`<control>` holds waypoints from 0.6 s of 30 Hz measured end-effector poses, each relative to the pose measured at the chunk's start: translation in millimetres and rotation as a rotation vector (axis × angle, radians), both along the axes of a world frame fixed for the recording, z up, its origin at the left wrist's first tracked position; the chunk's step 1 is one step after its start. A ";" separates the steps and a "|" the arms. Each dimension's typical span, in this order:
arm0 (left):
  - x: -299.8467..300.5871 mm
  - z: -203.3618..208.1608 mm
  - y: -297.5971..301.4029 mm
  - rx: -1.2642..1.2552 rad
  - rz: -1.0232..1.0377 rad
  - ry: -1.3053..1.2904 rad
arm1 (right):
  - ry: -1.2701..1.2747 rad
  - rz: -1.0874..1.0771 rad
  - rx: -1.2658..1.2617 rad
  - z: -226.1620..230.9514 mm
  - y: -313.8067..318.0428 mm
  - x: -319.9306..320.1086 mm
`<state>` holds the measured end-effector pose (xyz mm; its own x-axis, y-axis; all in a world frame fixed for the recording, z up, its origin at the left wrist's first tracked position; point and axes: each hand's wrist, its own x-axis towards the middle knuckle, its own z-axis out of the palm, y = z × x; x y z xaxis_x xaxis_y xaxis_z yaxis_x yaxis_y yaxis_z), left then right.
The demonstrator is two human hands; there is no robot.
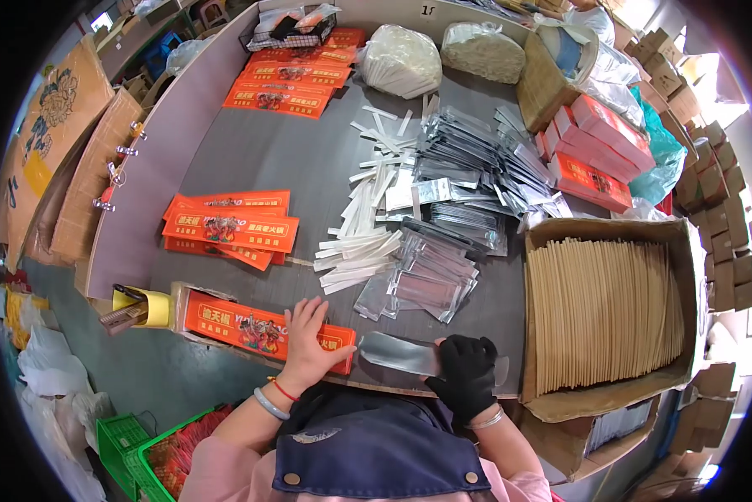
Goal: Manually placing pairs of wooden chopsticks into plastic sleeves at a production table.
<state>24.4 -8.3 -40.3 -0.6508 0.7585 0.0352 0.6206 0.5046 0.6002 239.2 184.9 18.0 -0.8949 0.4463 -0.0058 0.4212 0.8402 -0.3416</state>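
Observation:
My bare left hand (309, 339) lies with fingers apart on a stack of red printed paper sleeves (234, 322) in a cardboard holder at the front edge. In a black fingerless-style glove, my right hand (466, 372) is closed on a clear plastic packet (397, 353), which points left toward the sleeves. What the packet contains is hard to make out. Beyond my hands lie a loose pile of clear plastic packets (430, 276) and several white paper-wrapped strips (359, 255). A fanned group of red sleeves (230, 227) rests farther left.
At right stands a cardboard box (610, 406) packed with wooden chopsticks (602, 314). Dark packets (460, 151) are heaped behind. Red boxes (598, 146), bagged white bundles (401, 60) and a wire basket (288, 33) line the back. A yellow container (152, 308) hangs at left.

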 end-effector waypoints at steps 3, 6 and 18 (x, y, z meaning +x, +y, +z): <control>-2.1 1.8 2.3 -0.002 -0.006 -0.053 | -0.048 0.066 -0.028 -5.0 0.4 -0.4; -0.9 7.2 3.8 -0.093 0.002 -0.066 | -0.045 0.144 -0.160 -25.1 -11.9 -22.2; -70.4 -20.5 75.0 -0.056 -0.163 0.342 | 0.188 -0.770 0.293 -56.1 75.4 78.9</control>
